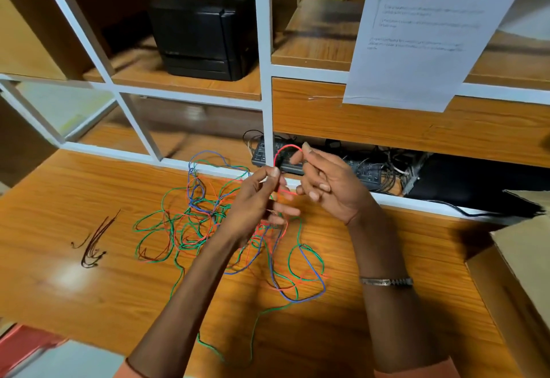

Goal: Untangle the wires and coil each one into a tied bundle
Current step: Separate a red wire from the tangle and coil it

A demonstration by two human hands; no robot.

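Note:
A tangle of thin red, green and blue wires [205, 220] sprawls over the middle of the wooden table [89, 288]. Above it, a small loop of red wire [282, 151] is held up between both hands. My left hand [259, 202] pinches the lower part of the red wire between thumb and fingers. My right hand [327, 181] pinches the top of the loop with thumb and forefinger, its other fingers loosely curled. From my left hand the red wire trails down into the tangle. A loop of blue and green wire [309, 273] lies under my right forearm.
A small bunch of dark brown wires [95, 240] lies on the table's left. A white-framed shelf [265, 80] rises behind the table, holding a black printer [205, 32], a keyboard [369, 172] and cables. A printed sheet [416, 29] hangs at upper right. Cardboard [518, 273] stands at right.

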